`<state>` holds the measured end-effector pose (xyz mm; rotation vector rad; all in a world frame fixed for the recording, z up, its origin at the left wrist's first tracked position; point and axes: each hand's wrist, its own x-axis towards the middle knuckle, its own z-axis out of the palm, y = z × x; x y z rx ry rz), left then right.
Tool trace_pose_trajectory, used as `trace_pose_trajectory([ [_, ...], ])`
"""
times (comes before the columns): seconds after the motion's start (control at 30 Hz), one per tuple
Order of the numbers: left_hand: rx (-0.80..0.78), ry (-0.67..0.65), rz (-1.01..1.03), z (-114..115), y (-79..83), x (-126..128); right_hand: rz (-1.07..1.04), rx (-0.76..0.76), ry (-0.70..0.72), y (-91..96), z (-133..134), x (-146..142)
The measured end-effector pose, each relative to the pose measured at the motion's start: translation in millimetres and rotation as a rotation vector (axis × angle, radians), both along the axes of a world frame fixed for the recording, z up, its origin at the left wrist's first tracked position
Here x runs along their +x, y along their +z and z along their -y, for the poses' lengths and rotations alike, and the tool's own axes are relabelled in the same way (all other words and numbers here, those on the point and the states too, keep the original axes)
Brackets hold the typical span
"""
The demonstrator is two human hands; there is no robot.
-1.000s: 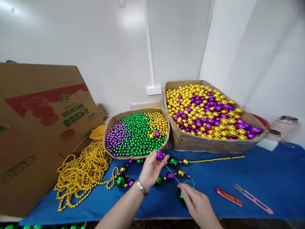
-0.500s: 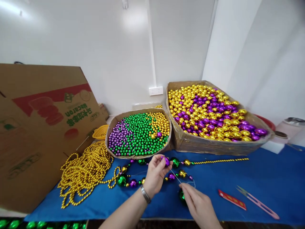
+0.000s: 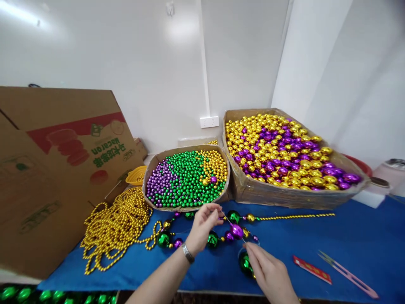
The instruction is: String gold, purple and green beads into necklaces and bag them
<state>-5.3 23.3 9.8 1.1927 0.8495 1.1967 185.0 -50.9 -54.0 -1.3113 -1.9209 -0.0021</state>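
Observation:
My left hand (image 3: 202, 228) pinches the upper end of a thin needle (image 3: 228, 221) just in front of the smaller bead box. A large purple bead (image 3: 236, 231) sits partway down the needle. My right hand (image 3: 270, 272) pinches the needle's lower end and the thread, next to a large green bead (image 3: 245, 262). A strand of green, purple and gold beads (image 3: 177, 240) lies on the blue cloth (image 3: 316, 236) under my hands. A thin gold bead string (image 3: 297, 216) runs off to the right.
A cardboard box of small purple, green and gold beads (image 3: 186, 177) and a larger box of gold and purple beads (image 3: 284, 156) stand behind. A gold bead chain pile (image 3: 117, 228), a big carton (image 3: 60, 169), pink snips (image 3: 348, 274) and a red strip (image 3: 311, 269) lie around.
The purple bead left my left fingertips and slid down the needle toward my right hand. My left hand now pinches the needle's upper end.

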Motion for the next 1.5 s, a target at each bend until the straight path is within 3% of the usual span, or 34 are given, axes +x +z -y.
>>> trace_pose_trajectory([
  [0.2, 0.419, 0.350, -0.760, -59.0, 8.2, -56.0, 0.017, 0.025, -0.034, -1.4, 0.9, 2.2],
  [0.4, 0.432, 0.502, -1.040, -96.4, 18.1, -108.2, 0.025, 0.065, -0.039, -0.3, -1.8, 5.7],
  [0.53, 0.418, 0.407, -1.218, -97.6, 15.5, -111.8, 0.029, 0.079, -0.044, -2.8, -4.4, 4.9],
  [0.73, 0.423, 0.136, -1.515, -96.4, -3.7, -76.3, 0.049, 0.076, -0.027, -1.8, -3.4, -0.3],
  [0.87, 0.401, 0.069, -1.605, -106.4, -8.1, -61.5, 0.047, 0.054, -0.026, -2.6, -1.1, -0.2],
  [1.07, 0.340, 0.102, -1.510, -113.1, -5.8, -58.6, 0.051, 0.045, -0.037, -4.4, -0.5, 0.3],
  [1.23, 0.291, 0.150, -1.217, -109.3, 1.3, -59.1, 0.054, 0.045, -0.037, -1.7, 0.9, 0.1],
  [1.37, 0.246, 0.101, -0.885, -89.1, 7.6, -49.3, 0.038, 0.027, -0.023, 0.5, 1.2, -1.6],
  [1.5, -0.021, -0.059, -0.150, -53.8, 11.7, -30.8, 0.016, 0.005, -0.023, 3.0, 1.2, -3.4],
])
